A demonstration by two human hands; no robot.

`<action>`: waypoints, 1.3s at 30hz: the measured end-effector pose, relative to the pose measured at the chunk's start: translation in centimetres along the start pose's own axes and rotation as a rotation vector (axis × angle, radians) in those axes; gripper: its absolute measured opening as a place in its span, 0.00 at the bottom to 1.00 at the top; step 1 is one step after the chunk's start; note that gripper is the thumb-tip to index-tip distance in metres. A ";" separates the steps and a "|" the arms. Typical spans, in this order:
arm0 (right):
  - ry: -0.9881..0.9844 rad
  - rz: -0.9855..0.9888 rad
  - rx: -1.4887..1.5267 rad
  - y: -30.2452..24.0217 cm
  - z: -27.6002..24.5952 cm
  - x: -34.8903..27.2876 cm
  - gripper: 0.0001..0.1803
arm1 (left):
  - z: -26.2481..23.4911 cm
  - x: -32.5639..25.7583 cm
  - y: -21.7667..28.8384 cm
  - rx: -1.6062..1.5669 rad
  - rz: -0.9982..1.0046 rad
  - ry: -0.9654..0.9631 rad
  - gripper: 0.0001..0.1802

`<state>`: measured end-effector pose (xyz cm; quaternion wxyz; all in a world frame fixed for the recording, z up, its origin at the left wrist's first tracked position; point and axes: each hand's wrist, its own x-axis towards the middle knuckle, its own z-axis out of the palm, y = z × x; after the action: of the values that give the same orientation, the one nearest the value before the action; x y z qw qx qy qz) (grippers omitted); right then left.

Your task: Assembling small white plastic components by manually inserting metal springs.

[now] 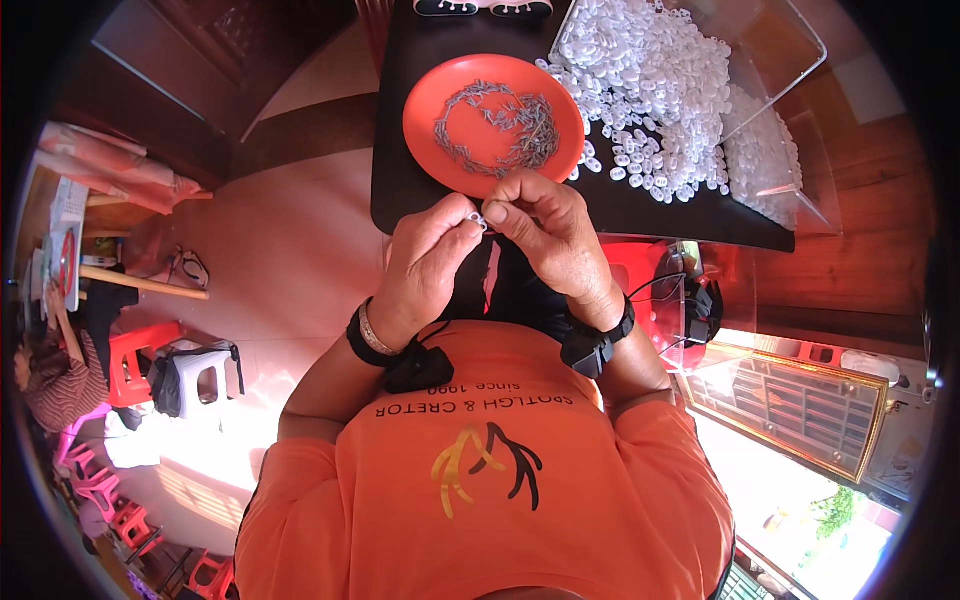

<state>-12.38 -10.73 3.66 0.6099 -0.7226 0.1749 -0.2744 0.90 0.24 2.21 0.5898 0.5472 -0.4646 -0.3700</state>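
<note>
Just in front of the black table's near edge, my two hands meet fingertip to fingertip. My left hand [435,258] pinches a small white plastic piece [478,221] that shows a hole or loop. My right hand [553,235] is closed in a pinch right beside that piece; whatever lies between its thumb and finger is too small to make out. Beyond my hands an orange-red plate [425,125] holds many small grey screw-like pins [530,135], spread in a ring and heaped toward the right.
A large pile of white oval plastic pieces [645,90] covers the right of the black table [400,60], partly in a clear plastic bin [800,185]. Shoes [480,8] show at the far edge. At the left are stools [140,360] and another person [65,385].
</note>
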 end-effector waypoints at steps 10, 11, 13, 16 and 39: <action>0.016 0.039 0.066 0.2 0.3 -0.2 0.03 | -0.2 0.0 0.1 0.013 -0.001 -0.020 0.14; 0.016 0.040 0.066 0.2 0.4 -0.2 0.03 | -0.3 0.0 0.1 0.013 -0.002 -0.020 0.14; 0.022 -0.045 -0.059 0.0 0.3 -0.1 0.03 | -0.3 0.0 0.1 0.022 -0.008 -0.022 0.14; 0.043 -0.093 -0.231 -0.3 0.3 -0.2 0.03 | -0.1 -0.1 -0.1 0.051 0.016 -0.017 0.14; -0.125 -0.113 -0.459 -0.9 -0.6 0.1 0.03 | -1.1 0.2 -0.6 -0.205 -0.209 -0.173 0.14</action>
<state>-12.77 -11.07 4.64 0.4232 -0.8663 0.1541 -0.2160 2.10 0.29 1.69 0.5586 0.4954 -0.4140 -0.5207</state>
